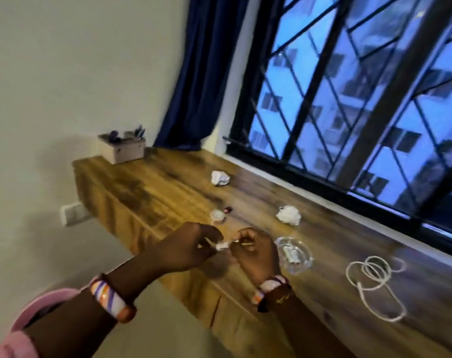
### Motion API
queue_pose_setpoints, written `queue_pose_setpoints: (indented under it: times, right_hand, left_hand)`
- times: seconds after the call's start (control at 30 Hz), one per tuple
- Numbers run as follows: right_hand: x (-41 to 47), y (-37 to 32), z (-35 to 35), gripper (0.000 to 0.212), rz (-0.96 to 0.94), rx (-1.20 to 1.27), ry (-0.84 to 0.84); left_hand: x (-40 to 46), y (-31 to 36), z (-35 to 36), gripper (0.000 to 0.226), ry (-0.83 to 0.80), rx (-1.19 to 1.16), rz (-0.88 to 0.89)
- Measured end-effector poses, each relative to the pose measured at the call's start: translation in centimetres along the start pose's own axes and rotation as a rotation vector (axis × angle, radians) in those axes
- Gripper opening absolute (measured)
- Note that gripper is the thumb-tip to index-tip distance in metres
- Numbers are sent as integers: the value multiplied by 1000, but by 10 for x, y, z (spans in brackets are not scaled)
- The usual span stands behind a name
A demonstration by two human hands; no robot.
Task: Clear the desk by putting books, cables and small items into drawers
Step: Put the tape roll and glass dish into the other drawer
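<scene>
My left hand (183, 248) and my right hand (257, 251) meet above the front edge of the wooden desk (147, 182), both pinching one small white item (223, 245) between their fingertips. A coiled white cable (372, 282) lies on the desk to the right. A clear glass dish (293, 254) with small things in it sits just right of my right hand. A small round tape roll (217, 215) and a tiny dark item (228, 209) lie beyond my hands. Two crumpled white papers (220, 178) (288, 214) rest farther back.
A small box organiser (121, 148) with pens stands at the desk's far left corner by the wall. A barred window (349, 99) runs along the desk's back edge, with a dark blue curtain (201, 73) at its left. A wall socket (73, 214) sits below the desk.
</scene>
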State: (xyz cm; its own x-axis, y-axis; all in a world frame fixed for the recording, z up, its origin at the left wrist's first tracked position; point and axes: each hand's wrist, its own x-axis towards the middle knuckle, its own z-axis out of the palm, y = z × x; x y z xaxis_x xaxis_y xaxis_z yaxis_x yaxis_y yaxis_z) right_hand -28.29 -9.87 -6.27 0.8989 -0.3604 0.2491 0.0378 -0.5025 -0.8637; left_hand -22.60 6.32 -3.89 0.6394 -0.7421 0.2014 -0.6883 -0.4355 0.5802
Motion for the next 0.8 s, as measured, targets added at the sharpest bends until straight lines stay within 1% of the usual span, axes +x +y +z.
queue_pose_setpoints:
  times: [0.07, 0.13, 0.2, 0.23, 0.27, 0.33, 0.4, 0.43, 0.5, 0.6, 0.67, 0.73, 0.8]
  right_hand:
    - [10, 16, -34, 18, -8, -51, 108]
    - [18, 46, -70, 19, 35, -104, 245]
    - [27, 81, -100, 22, 82, -194, 341]
    - [32, 96, -110, 22, 83, -237, 347]
    - [40, 110, -118, 21, 70, -257, 330]
    - [56, 131, -124, 20, 70, -251, 213]
    - [70, 143, -120, 21, 102, -208, 86]
    - [75, 148, -118, 22, 117, -166, 60]
    - [85, 157, -117, 25, 129, -74, 44]
    - [94, 166, -117, 21, 126, 40, 21]
    - [99, 169, -117, 17, 131, 108, 27]
    - [104, 169, -115, 18, 126, 187, 46]
    - [110, 167, -112, 19, 126, 289, 67]
  left_hand:
    - [25, 9, 10, 26, -47, -51, 45]
    - [56, 14, 31, 23, -168, -59, 72]
    - [84, 12, 58, 18, -257, -57, 43]
    - [95, 9, 70, 16, -290, -47, 20]
    - [110, 5, 82, 16, -332, -30, -6]
    - [137, 0, 101, 28, -403, -13, -110]
    - [158, -1, 111, 42, -479, -77, -305]
    - [167, -2, 116, 42, -498, -112, -384]
    - [182, -1, 125, 36, -501, -176, -457]
    - [195, -2, 133, 25, -469, -251, -476]
    - [200, -3, 136, 22, -466, -293, -476]
    - [203, -2, 136, 23, -439, -290, -432]
    - [204, -4, 132, 31, -375, -221, -346]
